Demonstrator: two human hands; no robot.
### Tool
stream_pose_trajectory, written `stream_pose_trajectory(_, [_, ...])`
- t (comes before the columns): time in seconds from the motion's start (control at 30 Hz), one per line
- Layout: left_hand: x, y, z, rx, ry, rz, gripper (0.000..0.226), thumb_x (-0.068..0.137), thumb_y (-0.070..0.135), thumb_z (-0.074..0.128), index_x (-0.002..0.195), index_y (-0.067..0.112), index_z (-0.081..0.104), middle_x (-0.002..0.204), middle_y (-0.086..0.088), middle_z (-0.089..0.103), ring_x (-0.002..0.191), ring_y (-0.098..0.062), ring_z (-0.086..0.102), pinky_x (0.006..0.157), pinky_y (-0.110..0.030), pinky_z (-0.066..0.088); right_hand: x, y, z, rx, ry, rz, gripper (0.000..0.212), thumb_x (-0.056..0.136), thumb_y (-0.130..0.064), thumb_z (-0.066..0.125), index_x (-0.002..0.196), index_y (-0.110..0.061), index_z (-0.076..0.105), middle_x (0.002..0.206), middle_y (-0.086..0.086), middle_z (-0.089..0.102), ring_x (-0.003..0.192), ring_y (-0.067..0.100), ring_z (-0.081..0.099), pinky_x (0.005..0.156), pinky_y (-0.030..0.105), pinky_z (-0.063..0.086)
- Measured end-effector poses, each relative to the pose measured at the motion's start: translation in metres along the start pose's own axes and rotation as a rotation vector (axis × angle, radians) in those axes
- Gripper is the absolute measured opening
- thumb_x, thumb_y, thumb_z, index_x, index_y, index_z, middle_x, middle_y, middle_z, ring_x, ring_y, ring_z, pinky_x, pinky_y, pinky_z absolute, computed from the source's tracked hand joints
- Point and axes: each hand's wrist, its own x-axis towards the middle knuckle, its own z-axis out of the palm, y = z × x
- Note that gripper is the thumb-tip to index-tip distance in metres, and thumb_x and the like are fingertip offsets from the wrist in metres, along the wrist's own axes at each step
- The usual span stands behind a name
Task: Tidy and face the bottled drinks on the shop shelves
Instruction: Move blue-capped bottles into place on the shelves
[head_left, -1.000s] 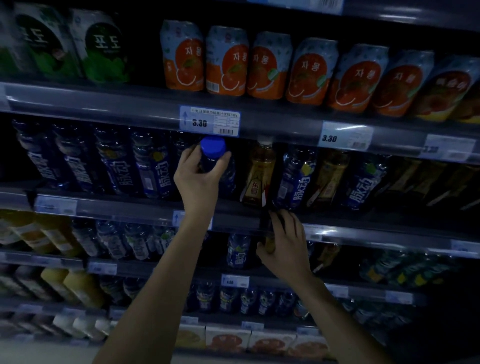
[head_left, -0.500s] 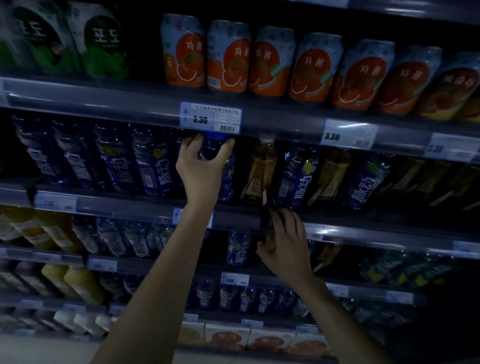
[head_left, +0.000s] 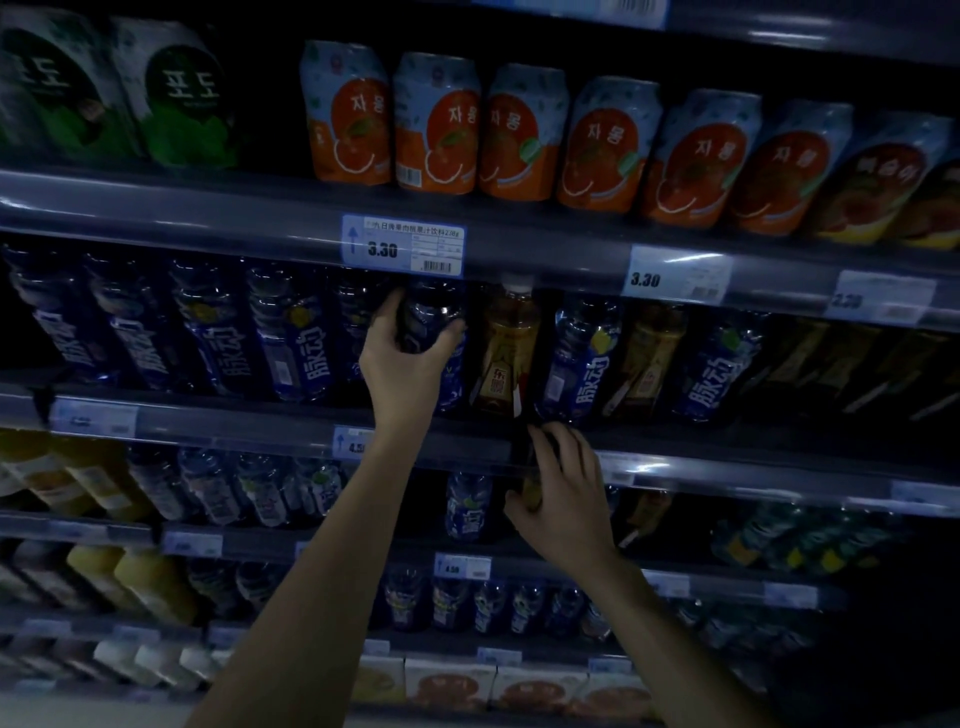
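My left hand (head_left: 402, 364) grips the upper part of a blue-labelled bottle (head_left: 431, 317) on the second shelf, at the right end of a row of like blue bottles (head_left: 291, 338). Its cap is hidden behind the shelf edge above. Just right of it stands an amber tea bottle (head_left: 506, 353), then another blue bottle (head_left: 582, 358). Lower down, my right hand (head_left: 563, 493) is closed around a dark bottle with a yellowish body (head_left: 531, 488) at the front rail of that shelf; most of this bottle is hidden by my fingers.
Orange cans (head_left: 436, 124) and green cans (head_left: 182, 98) fill the top shelf. A price tag reading 3.30 (head_left: 402, 249) hangs on the shelf edge above my left hand. Lower shelves hold yellow juice bottles (head_left: 150, 587), small blue bottles (head_left: 467, 506) and cartons (head_left: 452, 680).
My left hand has pushed the blue bottle up and back into the shelf; its blue cap, visible before, is now hidden behind the shelf edge. My right hand has hardly moved.
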Motion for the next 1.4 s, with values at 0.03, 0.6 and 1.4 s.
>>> stream_pose_trajectory(0.03, [-0.001,-0.004,-0.002,0.017,0.001,0.006,0.081,0.069,0.052,0.078,0.139,0.03,0.044,0.13,0.01,0.055,0.12,-0.008,0.052,0.1,-0.036,0.048,0.0,0.0,0.0,0.003,0.001,0.003,0.075,0.083,-0.051,0.05,0.146,-0.015,0.032,0.15,0.005,0.029,0.14,0.026,0.017,0.114,0.043,0.023])
stream_pose_trajectory(0.6, [-0.017,-0.045,-0.01,0.338,-0.135,-0.069,0.06,0.075,0.04,0.078,0.125,0.021,0.051,0.096,0.024,0.055,0.079,0.015,0.05,0.062,0.001,0.037,-0.001,-0.002,0.001,0.001,0.012,0.012,0.074,0.084,-0.049,0.053,0.145,-0.012,0.034,0.149,0.008,0.032,0.139,0.028,0.018,0.114,0.047,0.023])
stream_pose_trajectory(1.4, [-0.017,-0.042,-0.005,0.406,-0.051,-0.07,0.082,0.076,0.044,0.077,0.14,0.01,0.038,0.136,-0.006,0.045,0.123,-0.023,0.045,0.096,-0.029,0.038,-0.001,-0.002,0.001,-0.025,0.003,0.018,0.075,0.083,-0.053,0.046,0.146,-0.014,0.033,0.149,0.006,0.03,0.139,0.027,0.018,0.114,0.045,0.024])
